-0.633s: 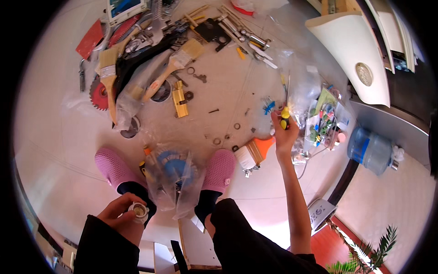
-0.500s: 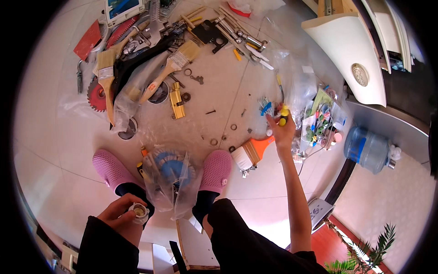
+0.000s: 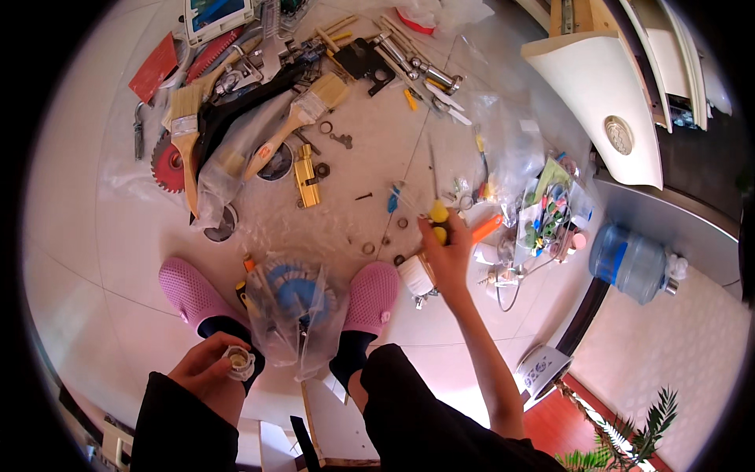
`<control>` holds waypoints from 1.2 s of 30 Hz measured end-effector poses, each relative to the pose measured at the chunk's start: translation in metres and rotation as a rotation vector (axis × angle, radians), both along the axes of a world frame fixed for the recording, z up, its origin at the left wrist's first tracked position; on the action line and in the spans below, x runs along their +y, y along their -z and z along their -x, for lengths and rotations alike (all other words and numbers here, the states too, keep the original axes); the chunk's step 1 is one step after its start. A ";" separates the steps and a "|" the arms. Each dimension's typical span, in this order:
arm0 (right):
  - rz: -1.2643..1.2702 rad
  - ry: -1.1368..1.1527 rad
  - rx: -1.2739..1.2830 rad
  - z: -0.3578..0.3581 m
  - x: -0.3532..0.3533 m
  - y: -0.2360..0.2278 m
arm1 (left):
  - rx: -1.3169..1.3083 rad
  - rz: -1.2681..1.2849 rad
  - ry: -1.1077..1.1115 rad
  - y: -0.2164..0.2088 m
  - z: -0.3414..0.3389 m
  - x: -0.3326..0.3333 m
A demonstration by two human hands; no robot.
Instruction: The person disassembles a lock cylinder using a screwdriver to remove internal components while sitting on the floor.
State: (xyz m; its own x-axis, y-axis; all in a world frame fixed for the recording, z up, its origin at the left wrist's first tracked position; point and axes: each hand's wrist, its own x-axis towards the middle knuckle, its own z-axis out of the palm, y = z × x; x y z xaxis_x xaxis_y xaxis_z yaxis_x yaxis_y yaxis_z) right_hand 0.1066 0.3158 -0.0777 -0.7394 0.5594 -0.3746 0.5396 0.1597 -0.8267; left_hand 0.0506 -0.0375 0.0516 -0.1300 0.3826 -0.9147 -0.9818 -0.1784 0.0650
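Observation:
My right hand (image 3: 447, 252) is closed around a yellow-and-black screwdriver handle (image 3: 438, 222), its thin shaft pointing away from me. Under that hand lies a wide paintbrush with an orange handle (image 3: 488, 228) and pale bristles (image 3: 416, 275), partly covered. A small blue-banded bundle (image 3: 393, 198) is just left of the screwdriver; its contents are blurred. At the lower left, my left hand (image 3: 206, 360) pinches a small round clear-plastic piece (image 3: 238, 362) with a tan centre. Several metal rings (image 3: 368, 248) and a screw (image 3: 363, 196) lie on the floor nearby.
Wooden-handled paintbrushes (image 3: 303, 114), a red saw blade (image 3: 167, 164) and a brass lock cylinder (image 3: 307, 177) lie farther off. Between my pink clogs (image 3: 370, 295) sits a plastic bag with blue contents (image 3: 299, 295). A water jug (image 3: 625, 263) lies to the right.
My right hand has moved left and nearer with the screwdriver, over the orange-handled paintbrush. The blue-banded bundle now appears farther left. My left hand stays nearly still.

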 end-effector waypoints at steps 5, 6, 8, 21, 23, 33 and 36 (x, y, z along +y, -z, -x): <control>0.109 -0.068 -0.005 0.016 -0.034 0.015 | 0.018 0.079 0.092 -0.005 0.003 0.005; 0.148 -0.107 -0.024 0.018 -0.040 0.009 | 0.048 0.119 0.059 -0.005 0.002 0.005; 0.197 -0.146 -0.041 0.015 -0.044 0.011 | 0.003 0.106 0.113 -0.003 0.008 -0.002; -0.234 -0.119 0.021 -0.008 0.085 0.043 | 0.136 -0.048 0.173 0.018 -0.003 -0.030; -0.252 -0.160 -0.003 -0.006 0.084 0.043 | 0.122 -0.040 0.221 0.018 0.000 -0.031; -0.338 -0.219 -0.027 -0.016 0.093 0.055 | 0.006 0.053 0.210 0.004 0.008 -0.019; -0.264 -0.225 -0.063 -0.012 0.084 0.050 | 0.004 0.025 0.157 0.005 0.005 -0.022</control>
State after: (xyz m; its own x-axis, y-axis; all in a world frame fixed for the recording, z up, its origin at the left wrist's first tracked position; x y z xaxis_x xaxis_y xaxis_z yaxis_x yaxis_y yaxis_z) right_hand 0.1182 0.4000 -0.1282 -0.8349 0.4692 -0.2876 0.5156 0.4841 -0.7070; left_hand 0.0461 -0.0594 0.0470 -0.0746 0.3757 -0.9237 -0.9972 -0.0212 0.0719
